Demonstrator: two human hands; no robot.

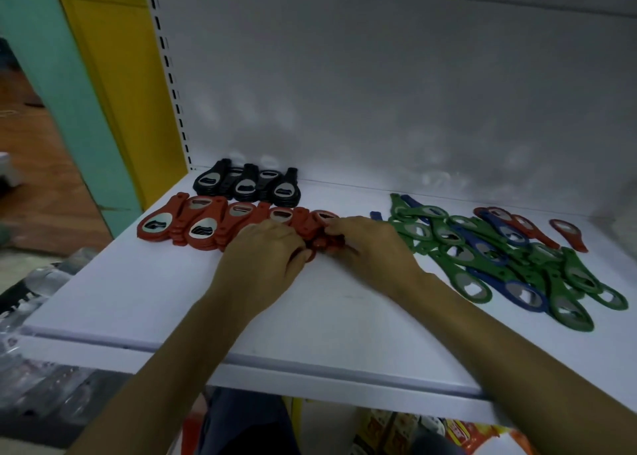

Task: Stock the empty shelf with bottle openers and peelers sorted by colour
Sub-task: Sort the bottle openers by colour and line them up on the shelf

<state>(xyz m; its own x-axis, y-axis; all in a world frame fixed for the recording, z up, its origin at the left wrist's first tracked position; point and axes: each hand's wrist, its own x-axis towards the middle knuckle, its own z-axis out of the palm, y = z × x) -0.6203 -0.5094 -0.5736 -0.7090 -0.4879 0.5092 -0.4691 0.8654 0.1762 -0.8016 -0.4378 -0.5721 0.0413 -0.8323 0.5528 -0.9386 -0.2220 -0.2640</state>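
On the white shelf (144,303) lies a row of red bottle openers (193,225), with a row of black openers (246,184) behind it by the back panel. My left hand (262,253) and my right hand (370,247) meet at the right end of the red row, both closed on a small stack of red openers (324,239) there. At the right sits a mixed heap of green openers (565,278) and blue openers (472,237). Two or three loose red openers (568,235) lie behind that heap.
The white back panel (379,92) rises behind the shelf, with a slotted upright (172,85) at its left. A yellow and teal wall (103,85) stands further left. Packaged goods (462,434) show under the shelf's front edge, and wrapped bottles (41,282) at lower left.
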